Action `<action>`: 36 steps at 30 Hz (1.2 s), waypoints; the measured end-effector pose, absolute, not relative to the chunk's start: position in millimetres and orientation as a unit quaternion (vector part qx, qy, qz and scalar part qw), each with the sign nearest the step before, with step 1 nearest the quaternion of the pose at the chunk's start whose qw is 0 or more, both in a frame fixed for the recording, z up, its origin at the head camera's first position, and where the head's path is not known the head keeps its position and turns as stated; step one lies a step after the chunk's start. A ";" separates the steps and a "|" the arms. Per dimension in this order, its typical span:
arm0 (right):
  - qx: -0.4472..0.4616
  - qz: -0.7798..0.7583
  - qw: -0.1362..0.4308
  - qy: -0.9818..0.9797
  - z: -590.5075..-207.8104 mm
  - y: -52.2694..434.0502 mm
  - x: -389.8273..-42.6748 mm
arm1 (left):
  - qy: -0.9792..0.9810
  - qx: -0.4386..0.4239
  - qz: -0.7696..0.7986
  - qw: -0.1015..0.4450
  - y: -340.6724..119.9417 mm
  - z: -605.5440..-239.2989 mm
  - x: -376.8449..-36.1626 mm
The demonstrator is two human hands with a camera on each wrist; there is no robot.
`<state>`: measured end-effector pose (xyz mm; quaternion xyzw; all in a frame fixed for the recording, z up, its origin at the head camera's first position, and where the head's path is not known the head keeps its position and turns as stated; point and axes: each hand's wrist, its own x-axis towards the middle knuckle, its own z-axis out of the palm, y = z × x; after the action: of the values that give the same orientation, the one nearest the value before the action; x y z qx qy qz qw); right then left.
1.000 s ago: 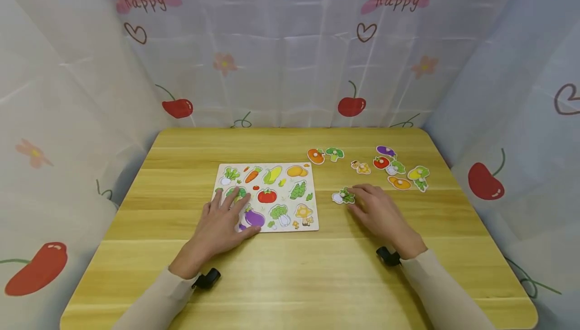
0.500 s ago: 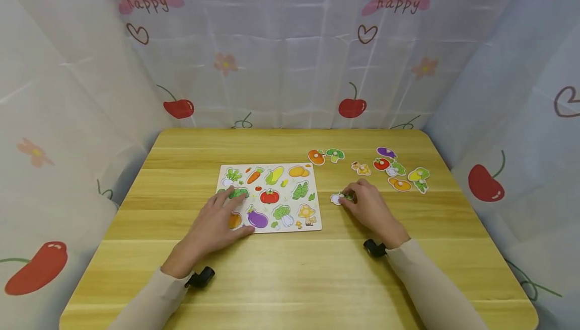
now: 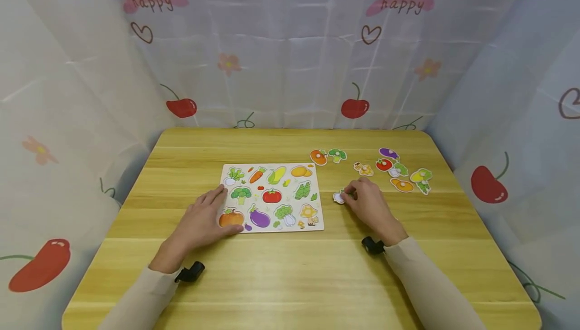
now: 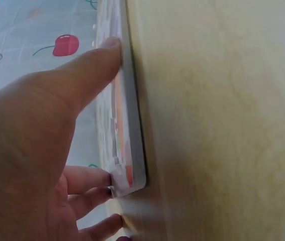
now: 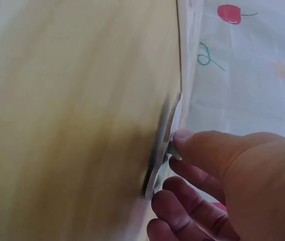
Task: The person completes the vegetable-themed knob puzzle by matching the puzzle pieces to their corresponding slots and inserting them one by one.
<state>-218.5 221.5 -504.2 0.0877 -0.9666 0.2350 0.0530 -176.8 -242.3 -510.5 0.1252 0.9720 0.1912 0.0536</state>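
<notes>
Wooden table, puzzle board, loose vegetable pieces

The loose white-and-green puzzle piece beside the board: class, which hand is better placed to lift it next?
Probably the right hand: its fingertips already pinch the piece, while the left hand rests on the puzzle board.

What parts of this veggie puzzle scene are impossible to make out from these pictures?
- Head view: the right hand covers most of the white-and-green piece, so its picture is unclear.
- Right wrist view: that piece shows edge-on and blurred.
- Left wrist view: the puzzle board shows only its edge; the left hand blocks the rest.
- Head view: the far loose pieces overlap and are too small for detail.
</notes>
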 end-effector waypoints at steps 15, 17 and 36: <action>0.108 0.267 0.080 -0.954 -486.3 187.0 -230.0 | 0.973 0.126 0.184 0.063 -243.9 -516.5 -174.2; 0.122 0.281 0.076 -0.949 -484.0 176.4 -234.3 | 0.973 0.124 0.184 0.060 -244.5 -515.7 -174.0; 0.230 0.330 0.060 -0.914 -486.7 63.8 -271.4 | 0.975 0.126 0.173 0.053 -242.1 -511.5 -173.9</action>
<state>-271.4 63.8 -486.7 0.2303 -0.9136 0.3298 0.0597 -173.9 -242.1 -511.5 0.1262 0.9754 0.1729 0.0527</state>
